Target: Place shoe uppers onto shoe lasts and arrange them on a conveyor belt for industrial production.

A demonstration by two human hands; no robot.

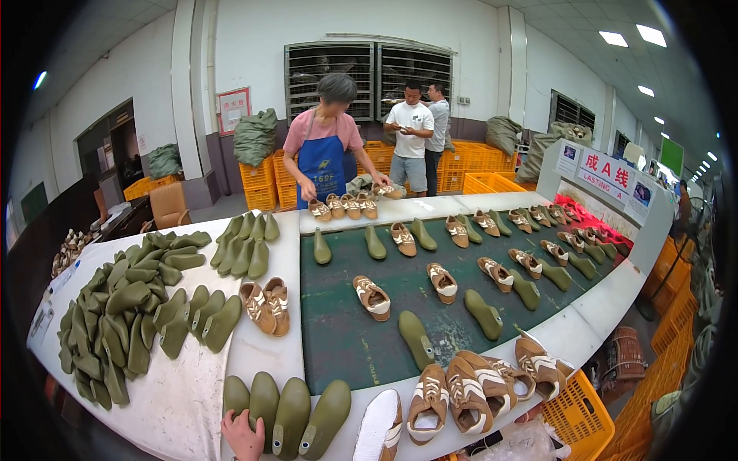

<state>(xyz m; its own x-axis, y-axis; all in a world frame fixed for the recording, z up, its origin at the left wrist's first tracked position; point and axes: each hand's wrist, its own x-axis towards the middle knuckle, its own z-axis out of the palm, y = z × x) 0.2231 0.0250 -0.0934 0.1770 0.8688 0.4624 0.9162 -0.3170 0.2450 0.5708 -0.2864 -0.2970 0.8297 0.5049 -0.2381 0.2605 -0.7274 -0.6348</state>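
My left hand (243,439) comes in at the lower edge, its fingers curled over the near end of an olive-green shoe last (237,394). This last stands at the left end of a short row, beside other lasts such as the large one (327,415) to the right. My right hand is not in view. Right of the row lies a shoe with its white sole (378,427) showing. Beyond it stand several brown-and-white sneakers (428,403) along the table's near edge. A pair of brown sneakers (266,306) sits farther back, by the green belt.
Loose shoe lasts (115,315) are heaped on the white table (181,399) at left. The dark green belt (354,330) carries lasts and sneakers in rows. Across it, a person in a blue apron (321,165) handles sneakers. An orange crate (578,415) stands below the near edge.
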